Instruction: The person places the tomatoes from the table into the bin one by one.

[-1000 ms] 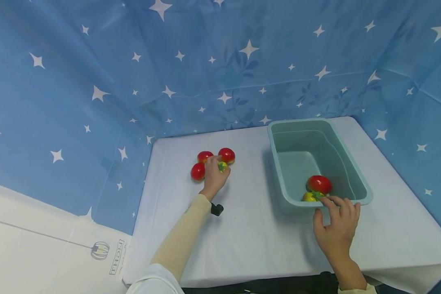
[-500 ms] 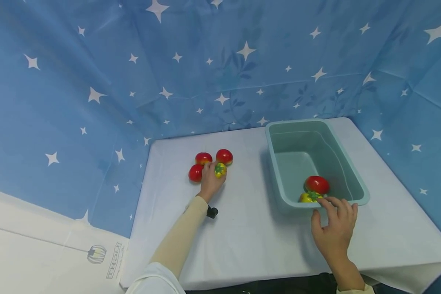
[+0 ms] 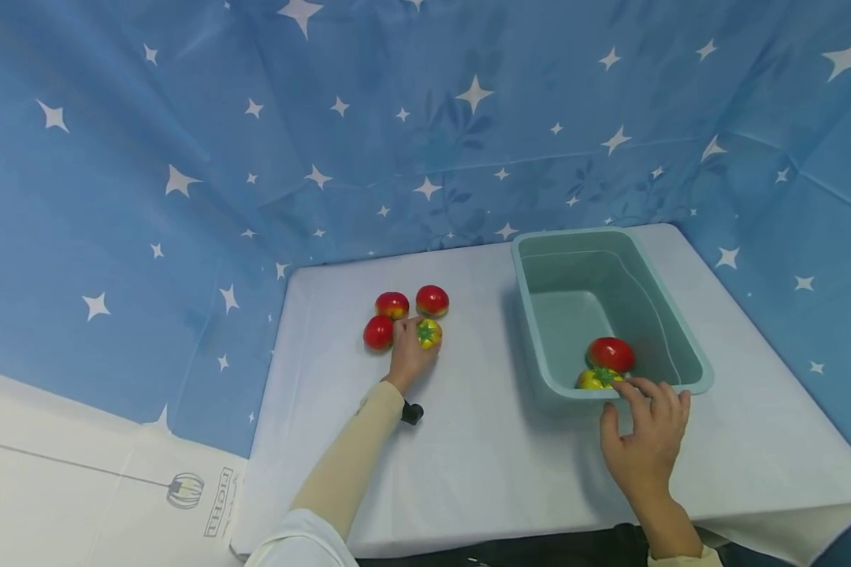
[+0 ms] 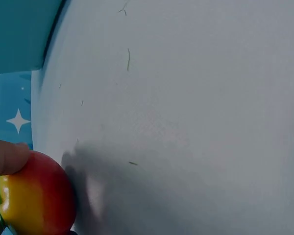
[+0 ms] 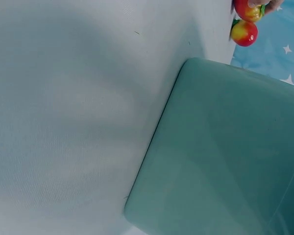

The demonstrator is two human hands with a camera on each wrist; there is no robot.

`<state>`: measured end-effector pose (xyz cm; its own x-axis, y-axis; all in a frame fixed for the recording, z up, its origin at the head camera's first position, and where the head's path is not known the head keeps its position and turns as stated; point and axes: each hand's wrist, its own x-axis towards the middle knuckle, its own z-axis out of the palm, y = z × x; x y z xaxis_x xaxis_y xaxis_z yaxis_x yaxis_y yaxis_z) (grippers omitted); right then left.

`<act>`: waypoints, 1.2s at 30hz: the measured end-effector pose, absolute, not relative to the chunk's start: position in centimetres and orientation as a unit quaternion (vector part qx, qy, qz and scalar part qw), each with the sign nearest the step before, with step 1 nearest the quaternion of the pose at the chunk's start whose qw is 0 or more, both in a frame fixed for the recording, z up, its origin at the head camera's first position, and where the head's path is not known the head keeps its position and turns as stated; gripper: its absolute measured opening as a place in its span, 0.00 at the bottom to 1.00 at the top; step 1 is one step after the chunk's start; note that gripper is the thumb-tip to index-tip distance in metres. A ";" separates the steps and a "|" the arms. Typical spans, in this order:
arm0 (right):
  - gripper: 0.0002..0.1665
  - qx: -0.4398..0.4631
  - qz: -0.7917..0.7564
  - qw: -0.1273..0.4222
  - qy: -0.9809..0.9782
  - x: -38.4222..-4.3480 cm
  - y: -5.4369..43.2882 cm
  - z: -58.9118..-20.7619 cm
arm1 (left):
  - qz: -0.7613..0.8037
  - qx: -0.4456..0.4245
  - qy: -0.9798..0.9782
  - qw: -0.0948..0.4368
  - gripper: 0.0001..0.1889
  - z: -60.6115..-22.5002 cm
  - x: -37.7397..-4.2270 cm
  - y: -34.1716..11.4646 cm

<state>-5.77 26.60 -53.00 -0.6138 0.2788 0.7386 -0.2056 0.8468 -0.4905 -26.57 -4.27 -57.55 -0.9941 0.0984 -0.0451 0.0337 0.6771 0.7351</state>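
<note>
Left hand (image 3: 410,354): grip is pinching a glossy, round, red-and-yellow tomato (image 3: 429,334), its green stalk facing up toward the head camera. Whether the tomato is touching the white-clothed worktop (image 3: 482,457), I cannot tell. Around it, in the head view, three glossy red tomatoes are lying close by: one at 9 o'clock (image 3: 379,333), one at 10 (image 3: 392,305), one at 12 (image 3: 432,301).

At 3 o'clock, well apart, a pale blue-green rectangular bin (image 3: 570,315) is standing on the worktop. Inside, near its 6 o'clock wall, a glossy red tomato (image 3: 611,355) is lying, with a yellow tomato with a green stalk (image 3: 599,379) just beside it at 7 o'clock.

Right hand (image 3: 645,449): grip is spreading, thumb apart, fingers resting over the bin's near rim, around 5 o'clock; the index fingertip is reaching near the yellow tomato.

A blue star-printed curtain (image 3: 369,142) is hanging beyond the worktop at 12 o'clock.
</note>
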 end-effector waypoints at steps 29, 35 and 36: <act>0.22 -0.028 0.255 0.394 -0.883 -5.5 26.5 -52.7 | 0.441 0.224 0.869 -0.014 0.35 -47.0 -23.3 2.5; 0.22 -0.028 0.261 0.409 -0.874 -5.7 26.5 -52.8 | 0.416 0.280 0.865 -0.026 0.34 -45.3 -23.0 4.0; 0.22 -0.029 0.257 0.404 -0.878 -5.7 26.5 -52.8 | 0.411 0.290 0.864 -0.031 0.34 -45.1 -23.0 4.2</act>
